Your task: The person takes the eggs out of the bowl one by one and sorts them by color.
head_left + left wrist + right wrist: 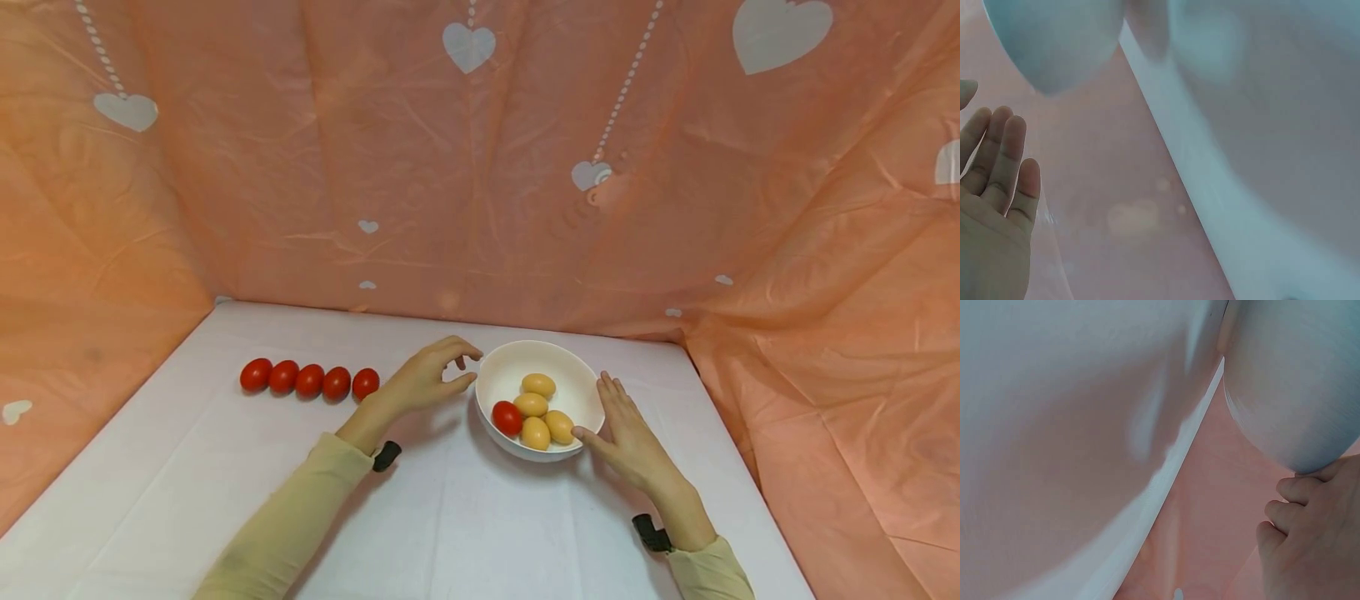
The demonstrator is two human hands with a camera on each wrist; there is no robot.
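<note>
A white bowl (561,358) stands on the table. Inside it lie one red egg-shaped piece (507,418) and several yellow egg-shaped pieces (535,433). By the bowl's left rim is my left hand (431,375), its fingers loosely bent and holding nothing; the left wrist view shows a gap between this hand (997,181) and the bowl (1054,44). Against the bowl's right side rests my right hand (633,437), fingers extended, thumb by the front right rim. In the right wrist view, its fingers touch the bowl's outer wall (1297,381).
Several red egg-shaped pieces (310,381) lie in a row left of the bowl, the last partly behind my left forearm. A white cloth (480,533) covers the table. Orange curtains (480,167) with pale hearts enclose its back and sides.
</note>
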